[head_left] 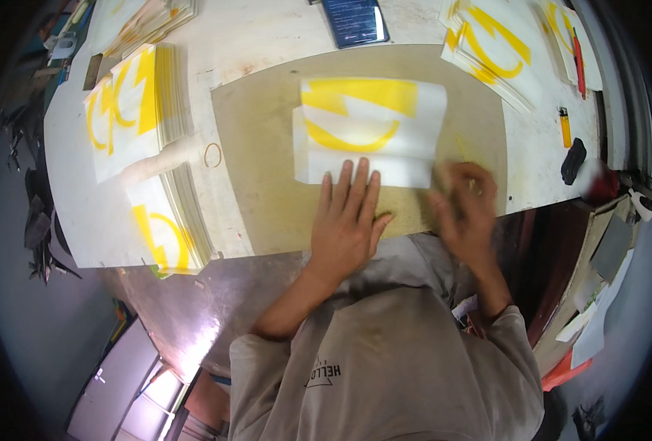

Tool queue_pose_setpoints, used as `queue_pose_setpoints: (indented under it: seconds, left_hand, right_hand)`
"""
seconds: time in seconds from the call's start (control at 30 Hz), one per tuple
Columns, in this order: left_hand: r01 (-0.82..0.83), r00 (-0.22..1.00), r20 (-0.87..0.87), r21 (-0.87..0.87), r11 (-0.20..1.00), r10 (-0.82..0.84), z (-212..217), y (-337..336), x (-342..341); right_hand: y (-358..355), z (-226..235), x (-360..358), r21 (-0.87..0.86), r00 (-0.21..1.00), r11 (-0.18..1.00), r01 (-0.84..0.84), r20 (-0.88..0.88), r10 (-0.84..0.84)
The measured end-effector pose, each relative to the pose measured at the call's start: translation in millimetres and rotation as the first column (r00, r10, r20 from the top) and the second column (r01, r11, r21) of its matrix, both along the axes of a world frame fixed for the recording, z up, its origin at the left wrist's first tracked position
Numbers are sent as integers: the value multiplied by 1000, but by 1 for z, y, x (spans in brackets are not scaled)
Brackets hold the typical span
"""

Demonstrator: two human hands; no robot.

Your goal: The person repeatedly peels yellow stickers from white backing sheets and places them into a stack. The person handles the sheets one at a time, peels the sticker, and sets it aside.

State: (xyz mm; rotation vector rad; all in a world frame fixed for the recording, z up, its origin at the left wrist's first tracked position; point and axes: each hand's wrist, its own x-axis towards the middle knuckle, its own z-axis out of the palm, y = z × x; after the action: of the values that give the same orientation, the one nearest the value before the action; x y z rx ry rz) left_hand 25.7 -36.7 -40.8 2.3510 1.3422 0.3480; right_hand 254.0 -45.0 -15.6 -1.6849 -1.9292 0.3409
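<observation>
A white folded sheet or flat bag [418, 154] with yellow printed shapes lies on the brownish mat in front of me; I cannot tell whether it is paper or plastic. My left hand [346, 220] is flat, with its stretched fingertips on the sheet's near edge. By the sheet's near right corner is my right hand [469, 213], smeared by motion. Its fingers look bent, but whether they hold anything does not show. The brownish mat [256, 154] spreads under the sheet and both hands.
Stacks of similar sheets stand at the left [131, 106], near left [165, 220] and far right [491, 51]. A rubber band [212, 154] lies beside the left stacks. A phone [355, 22] sits at the back. Rightward are a red pen-like tool [579, 62], a yellow lighter [565, 126] and a black object [574, 162].
</observation>
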Motion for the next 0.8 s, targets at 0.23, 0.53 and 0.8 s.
queue_pose_setpoints:
  seconds: [0.23,0.53,0.8]
  left_hand:
    - [-26,999,40,49,998,24,3,-12,4]
    - [-19,996,93,138,990,6,-2,41,-5]
    - [-26,1000,2,213,977,26,5,59,-5]
  right_hand:
    - [80,-15,14,-306,277,912,-272,-933,-230]
    - [129,-8,5,-527,328,849,-22,-806,-492]
    - [32,9,-41,136,980,981,136,-161,-114]
